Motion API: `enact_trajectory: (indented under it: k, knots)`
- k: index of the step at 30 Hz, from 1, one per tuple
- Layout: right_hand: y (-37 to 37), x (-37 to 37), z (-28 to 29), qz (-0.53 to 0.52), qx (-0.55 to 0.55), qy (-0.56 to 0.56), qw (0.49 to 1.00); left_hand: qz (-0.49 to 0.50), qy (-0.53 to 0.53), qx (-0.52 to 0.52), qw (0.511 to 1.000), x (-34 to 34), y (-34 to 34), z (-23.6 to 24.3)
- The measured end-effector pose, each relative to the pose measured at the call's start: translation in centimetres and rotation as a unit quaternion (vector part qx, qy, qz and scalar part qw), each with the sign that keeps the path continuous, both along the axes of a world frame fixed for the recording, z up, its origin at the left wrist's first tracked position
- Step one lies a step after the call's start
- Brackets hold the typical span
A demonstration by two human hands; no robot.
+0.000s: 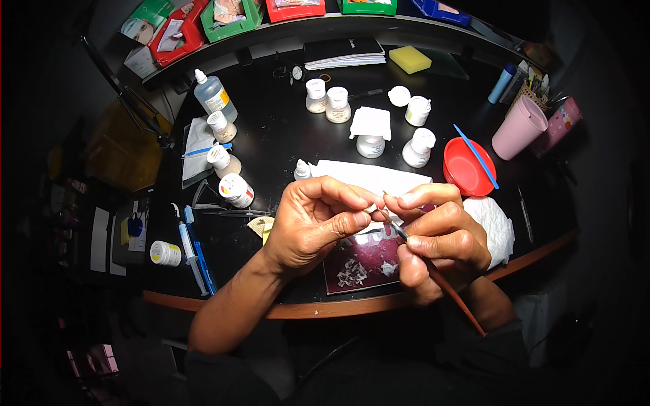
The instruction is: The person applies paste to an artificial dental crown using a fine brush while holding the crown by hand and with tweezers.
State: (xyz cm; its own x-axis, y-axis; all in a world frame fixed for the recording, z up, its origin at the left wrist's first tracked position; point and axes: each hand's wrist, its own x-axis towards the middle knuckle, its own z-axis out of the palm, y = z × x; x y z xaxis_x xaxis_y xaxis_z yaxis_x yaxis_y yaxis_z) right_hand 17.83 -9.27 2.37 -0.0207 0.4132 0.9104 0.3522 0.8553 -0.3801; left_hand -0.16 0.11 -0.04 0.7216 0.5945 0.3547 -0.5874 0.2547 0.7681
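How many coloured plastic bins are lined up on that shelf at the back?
5, from left to right: a red bin, a green bin, a second red bin, a second green bin and a blue bin. More may lie hidden beyond the upper edge.

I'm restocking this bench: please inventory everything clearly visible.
Storage bins: five, two red, two green, one blue, top edge
Notebook: one, black, rear
Sponge: one, yellow, rear
Squeeze bottle: one, clear, rear left
Jars: at least nine, mostly white, left and centre
Bristle brush: one, blue, left
Bowl: one, red, right
Stick: one, blue, across bowl
Tumbler: one, pink, far right
Crumpled tissue: one, white, right
Sheet: one, white, centre
Slab: one, maroon, front centre
Fine brush: one, brown, right hand
Small piece: one, white, left hand
Left hand: one, bare, centre
Right hand: one, bare, centre
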Motion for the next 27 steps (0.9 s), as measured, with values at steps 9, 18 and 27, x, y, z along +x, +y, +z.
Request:
enact_trajectory:
  k: [9,18,27]
  knots:
    - [0.2,-0.09,0.09,-0.003,0.003,-0.009,1.0,0.011,0.011,0.01,1.0,-0.2,0.13,-0.06]
    - [0.17,-0.1,-0.08,-0.004,0.008,-0.005,1.0,0.004,0.01,0.007,1.0,-0.28,0.13,0.01]
    - [0.12,-0.02,0.06,-0.006,0.006,-0.011,1.0,-0.003,-0.03,0.013,0.999,-0.09,0.27,-0.24]
